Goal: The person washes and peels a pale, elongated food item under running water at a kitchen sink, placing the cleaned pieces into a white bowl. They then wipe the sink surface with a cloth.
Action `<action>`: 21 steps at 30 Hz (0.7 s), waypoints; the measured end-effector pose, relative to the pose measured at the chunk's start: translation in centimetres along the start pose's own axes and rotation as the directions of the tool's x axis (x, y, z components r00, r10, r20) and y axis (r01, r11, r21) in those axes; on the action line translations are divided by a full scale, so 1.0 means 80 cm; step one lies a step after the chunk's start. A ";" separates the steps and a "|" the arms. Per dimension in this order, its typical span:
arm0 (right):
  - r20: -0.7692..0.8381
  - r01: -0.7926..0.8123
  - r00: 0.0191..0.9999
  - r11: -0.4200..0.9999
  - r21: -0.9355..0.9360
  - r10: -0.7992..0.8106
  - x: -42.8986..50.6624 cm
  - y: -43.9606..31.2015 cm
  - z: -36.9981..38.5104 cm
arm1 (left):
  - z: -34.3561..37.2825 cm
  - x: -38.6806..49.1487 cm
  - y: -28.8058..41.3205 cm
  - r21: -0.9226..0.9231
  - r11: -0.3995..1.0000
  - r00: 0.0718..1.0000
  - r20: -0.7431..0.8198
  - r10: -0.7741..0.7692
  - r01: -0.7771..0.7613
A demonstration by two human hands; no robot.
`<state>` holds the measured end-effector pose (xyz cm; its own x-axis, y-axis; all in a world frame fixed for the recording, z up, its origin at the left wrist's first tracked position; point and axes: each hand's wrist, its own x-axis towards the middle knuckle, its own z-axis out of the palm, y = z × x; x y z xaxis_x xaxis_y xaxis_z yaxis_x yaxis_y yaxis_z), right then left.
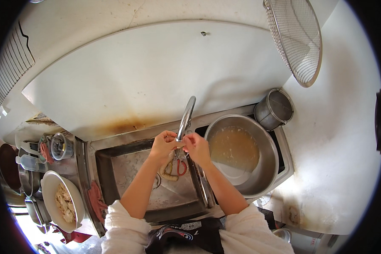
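Observation:
My left hand (162,147) and my right hand (197,150) meet at the mouth of a chrome faucet (187,116), above a metal sink basin (130,168). Both sets of fingers pinch a pale, soft strip of food (180,144). Below them in the basin lies a curved, pale length of food (170,177); whether it joins the strip is hidden by my hands. Beside it rest scissors with a red handle loop (182,168), partly covered from above. A round drain (157,181) shows past my left forearm.
Right of the basin, a large metal pot (268,177) holds cloudy brownish liquid; a metal pail (270,111) stands behind it. Leftward are a white bowl (46,190) of pale food pieces, a pink cloth (96,200) and a plastic tub (62,146). A mesh basket (297,41) hangs upper right.

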<state>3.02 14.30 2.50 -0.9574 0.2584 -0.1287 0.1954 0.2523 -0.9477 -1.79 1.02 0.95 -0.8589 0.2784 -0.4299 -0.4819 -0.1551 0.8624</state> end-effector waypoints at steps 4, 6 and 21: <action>0.087 0.192 0.979 0.976 -0.098 -0.184 0.004 -0.010 0.000 | -0.012 -0.007 0.012 0.333 0.935 0.991 0.000 0.132 -0.125; 0.023 0.178 0.984 0.980 -0.093 -0.176 0.004 -0.014 0.001 | -0.013 -0.008 0.024 0.489 0.859 0.984 -0.008 0.176 -0.150; 0.040 0.204 0.979 0.974 -0.097 -0.201 0.001 -0.026 -0.003 | -0.011 -0.022 0.043 0.426 0.892 0.987 0.016 0.163 -0.154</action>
<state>2.61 14.04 4.52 -0.9849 0.1650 0.0527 0.0159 0.3894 -0.9210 -2.12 -0.83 4.44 -0.9228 0.2650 -0.2795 -0.2235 0.2226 0.9489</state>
